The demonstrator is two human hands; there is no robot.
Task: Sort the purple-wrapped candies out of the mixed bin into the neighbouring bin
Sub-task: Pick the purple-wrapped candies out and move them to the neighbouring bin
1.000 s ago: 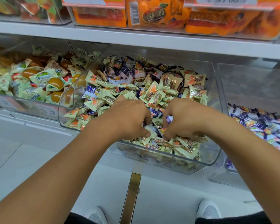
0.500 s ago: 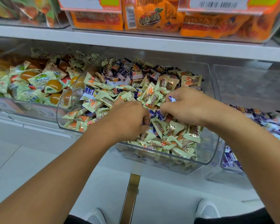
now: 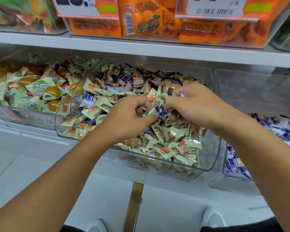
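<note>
The task is in the middle, as I judge it. The neighbouring bin (image 3: 231, 180) on the right already holds a heap of purple-wrapped candies (image 3: 234, 164), too many and too blurred to count. The mixed bin (image 3: 213, 158) in the centre has many purple wrappers at the back, among the pale green candies (image 3: 159, 148), so much work is left. I see 3 clear bins on this shelf; the bin on the left (image 3: 23, 114) holds other sweets. Both hands are over the mixed bin. The left hand (image 3: 129, 118) pinches 1 purple candy (image 3: 153, 112) with curled fingers. The right hand (image 3: 196, 106) is curled around at least 1 more, which shows at its knuckles.
</note>
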